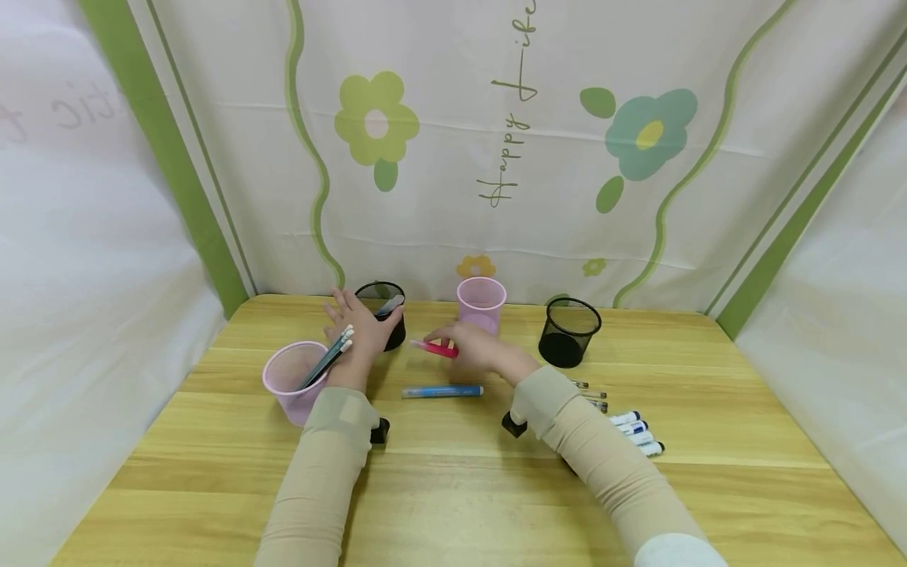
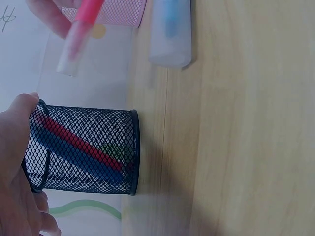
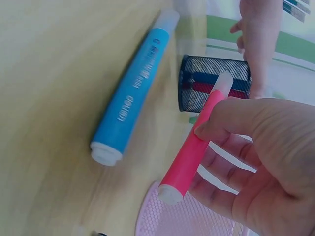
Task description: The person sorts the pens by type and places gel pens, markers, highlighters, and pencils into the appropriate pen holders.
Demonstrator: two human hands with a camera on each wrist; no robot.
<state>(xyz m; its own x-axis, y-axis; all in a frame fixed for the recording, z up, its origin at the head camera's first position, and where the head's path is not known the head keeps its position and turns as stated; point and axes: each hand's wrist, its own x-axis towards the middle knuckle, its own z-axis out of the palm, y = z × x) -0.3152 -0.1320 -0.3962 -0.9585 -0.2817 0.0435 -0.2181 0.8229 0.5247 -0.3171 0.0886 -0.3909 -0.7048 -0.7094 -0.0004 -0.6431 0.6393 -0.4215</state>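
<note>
The left hand (image 1: 363, 327) is at a black mesh pen cup (image 2: 88, 152), its thumb touching the rim and its other fingers spread at the cup's far side. Inside that cup lean a red marker (image 2: 81, 142) and a blue marker (image 2: 78, 156). Between thumb and fingers, the right hand (image 3: 266, 152) pinches a pink-red marker (image 3: 192, 142), its pale cap pointing toward the black cup. On the table, below the right hand in the head view, lies a light blue marker (image 1: 442, 391) with a translucent cap.
A pink cup (image 1: 294, 368) holding dark pencils with white ends stands by the left wrist. Further back are another pink cup (image 1: 482, 303) and a second black mesh cup (image 1: 569, 335). White markers (image 1: 638, 431) and several pens (image 1: 598, 395) lie beside the right forearm.
</note>
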